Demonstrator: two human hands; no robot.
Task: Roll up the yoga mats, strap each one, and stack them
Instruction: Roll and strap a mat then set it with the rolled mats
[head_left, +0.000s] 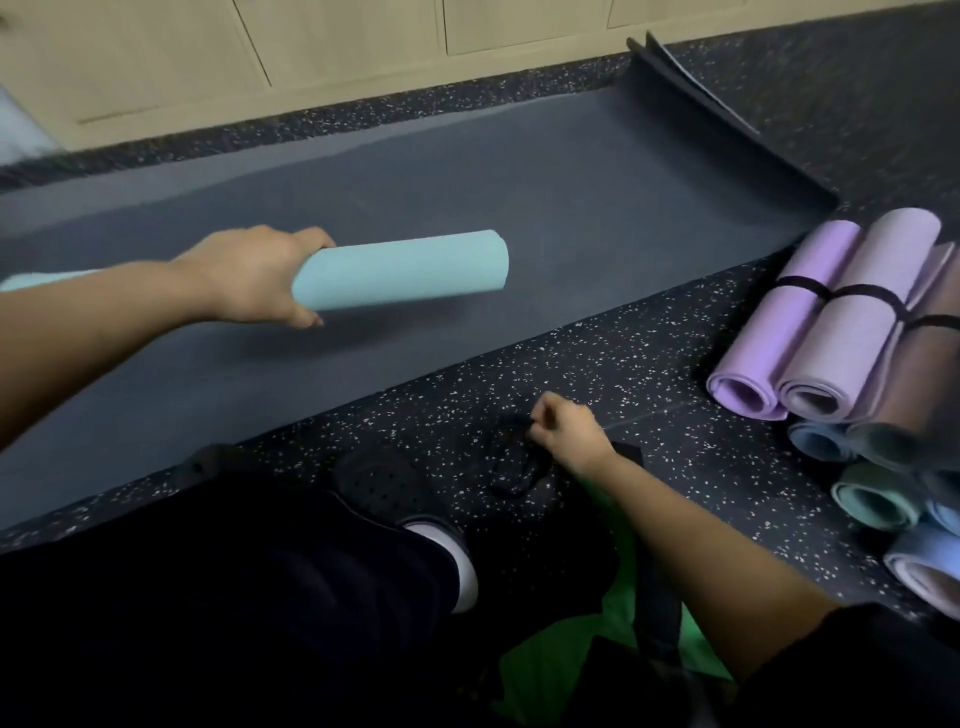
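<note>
- while the person bends over the dark speckled floor (649, 364), the left hand (260, 275) grips a rolled teal yoga mat (400, 270), fingers and thumb wrapped round the roll partway along it.
- the teal roll lies crosswise with its right end pointing toward the pile of mats. it hangs just over a dark grey yoga mat (519, 171) spread flat on the floor, and a shadow sits under it.
- the grey mat's far end (675, 78) curls upward close to the pale wooden cabinets (337, 41).
- the right hand (563, 434) is low, near the grey mat's near edge. its fingers are curled and pinch a black strap (519, 467), which trails in loops on the floor; this part is blurred.
- off to the right is a pile of rolled mats. two lilac rolls (800, 322) lie side by side on top, touching, with a black band (852, 291) running across them.
- under them, a blue roll (821, 441) and a green roll (878, 499) show their spiral ends, and more rolls are cut off by the frame edge.
- between the arms there is a black perforated shoe (384, 483) with a white sock (462, 566) above it. a bright green cloth (561, 665) lies under the right forearm.
</note>
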